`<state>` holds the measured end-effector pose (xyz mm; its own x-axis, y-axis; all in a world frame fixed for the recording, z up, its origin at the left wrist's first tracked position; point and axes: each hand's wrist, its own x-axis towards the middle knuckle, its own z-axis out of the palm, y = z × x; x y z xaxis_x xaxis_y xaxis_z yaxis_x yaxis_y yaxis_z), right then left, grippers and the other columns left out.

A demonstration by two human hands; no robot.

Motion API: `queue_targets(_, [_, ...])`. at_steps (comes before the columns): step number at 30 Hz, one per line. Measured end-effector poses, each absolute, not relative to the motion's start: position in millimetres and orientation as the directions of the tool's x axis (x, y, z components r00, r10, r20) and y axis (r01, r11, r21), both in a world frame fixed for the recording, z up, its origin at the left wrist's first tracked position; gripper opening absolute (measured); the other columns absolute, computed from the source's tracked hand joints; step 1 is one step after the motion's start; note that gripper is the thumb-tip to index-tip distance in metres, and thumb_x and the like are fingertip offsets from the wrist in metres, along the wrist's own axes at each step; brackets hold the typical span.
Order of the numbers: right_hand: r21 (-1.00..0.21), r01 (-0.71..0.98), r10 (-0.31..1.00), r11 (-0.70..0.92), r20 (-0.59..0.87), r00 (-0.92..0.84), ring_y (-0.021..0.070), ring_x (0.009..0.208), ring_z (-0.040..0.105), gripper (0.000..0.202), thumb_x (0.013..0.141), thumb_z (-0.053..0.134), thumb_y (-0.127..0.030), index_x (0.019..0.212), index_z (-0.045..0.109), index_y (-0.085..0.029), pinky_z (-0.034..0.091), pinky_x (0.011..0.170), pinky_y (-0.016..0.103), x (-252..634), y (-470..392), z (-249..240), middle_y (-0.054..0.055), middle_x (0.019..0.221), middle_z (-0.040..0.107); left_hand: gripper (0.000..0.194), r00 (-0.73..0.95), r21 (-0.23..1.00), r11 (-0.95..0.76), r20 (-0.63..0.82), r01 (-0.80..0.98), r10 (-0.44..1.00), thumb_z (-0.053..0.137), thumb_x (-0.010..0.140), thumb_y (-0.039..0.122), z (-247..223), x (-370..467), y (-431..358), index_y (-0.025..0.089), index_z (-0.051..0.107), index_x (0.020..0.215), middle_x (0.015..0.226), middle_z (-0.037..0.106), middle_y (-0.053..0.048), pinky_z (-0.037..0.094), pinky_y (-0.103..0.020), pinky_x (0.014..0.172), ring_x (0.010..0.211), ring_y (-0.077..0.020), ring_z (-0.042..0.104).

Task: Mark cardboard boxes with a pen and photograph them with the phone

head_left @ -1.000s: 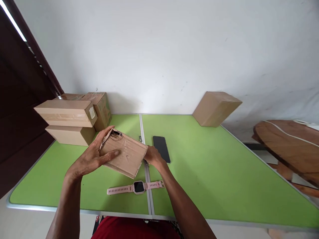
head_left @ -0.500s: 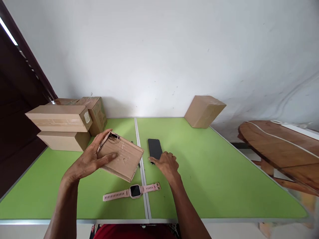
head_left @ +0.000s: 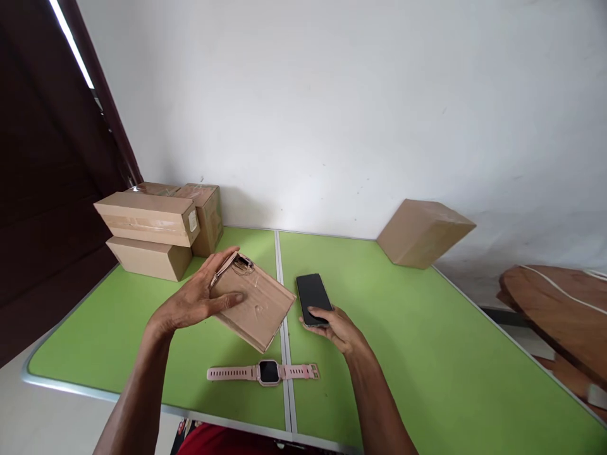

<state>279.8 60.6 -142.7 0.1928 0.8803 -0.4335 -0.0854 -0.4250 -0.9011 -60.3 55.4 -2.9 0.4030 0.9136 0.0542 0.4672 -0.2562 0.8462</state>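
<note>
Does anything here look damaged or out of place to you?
Yes: the small cardboard box in the left hand. Near its far corner is a ragged, dark hole, and the edge beside it looks frayed, as if torn. The phone in the right hand shows no obvious damage.

My feed is bright, with soft, diffuse light. A slit glares white beside the dim door. I see faint shadows on the table and on the wall by the stacked boxes. The phone reads crisp and black; wide-angle stretch skews the right box.
</note>
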Motion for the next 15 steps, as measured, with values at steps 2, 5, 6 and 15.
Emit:
queue_targets(2, [-0.9, -0.214, 0.904, -0.379, -0.41, 0.123, 0.0263, 0.099, 0.085, 0.021, 0.084, 0.08, -0.012, 0.104, 0.073, -0.012, 0.072, 0.098, 0.041, 280.0, 46.7, -137.6, 0.016, 0.107, 0.085, 0.091, 0.405, 0.855, -0.252, 0.055, 0.453, 0.912, 0.077, 0.094, 0.064, -3.8, -61.6, 56.3, 0.038, 0.035, 0.171, 0.174, 0.041, -0.008, 0.039, -0.054, 0.132, 0.157, -0.0371, 0.045])
queue_targets(5, [-0.82, -0.512, 0.928, -0.256, -0.357, 0.108, 0.0227, 0.107, 0.084, 0.03, 0.084, 0.079, -0.007, 0.113, 0.074, -0.013, 0.069, 0.103, 0.036, 282.6, 22.7, -122.3, 0.013, 0.115, 0.085, 0.092, 0.407, 0.867, -0.239, 0.046, 0.437, 0.912, 0.078, 0.093, 0.064, -5.7, -63.7, 57.7, 0.039, 0.035, 0.171, 0.172, 0.043, -0.008, 0.041, -0.055, 0.13, 0.155, -0.0378, 0.048])
queue_targets(6, [-0.762, -0.615, 0.933, -0.205, -0.341, 0.111, 0.0224, 0.107, 0.084, 0.036, 0.082, 0.081, -0.005, 0.117, 0.075, -0.012, 0.07, 0.101, 0.034, 283.4, 15.4, -114.2, 0.013, 0.117, 0.085, 0.092, 0.407, 0.868, -0.236, 0.044, 0.436, 0.912, 0.078, 0.093, 0.064, -6.3, -64.3, 58.1, 0.039, 0.035, 0.171, 0.172, 0.044, -0.008, 0.042, -0.056, 0.129, 0.154, -0.038, 0.049])
queue_targets(15, [-0.603, -0.786, 0.988, -0.135, -0.02, -0.154, 0.0275, 0.095, 0.084, 0.05, 0.085, 0.093, -0.057, 0.119, 0.085, -0.021, 0.072, 0.078, 0.037, 221.1, -17.3, -16.5, 0.015, 0.112, 0.087, 0.094, 0.411, 0.879, -0.227, 0.04, 0.419, 0.911, 0.08, 0.092, 0.062, -5.5, -63.8, 57.3, 0.038, 0.035, 0.172, 0.172, 0.044, -0.009, 0.043, -0.055, 0.129, 0.154, -0.0376, 0.05])
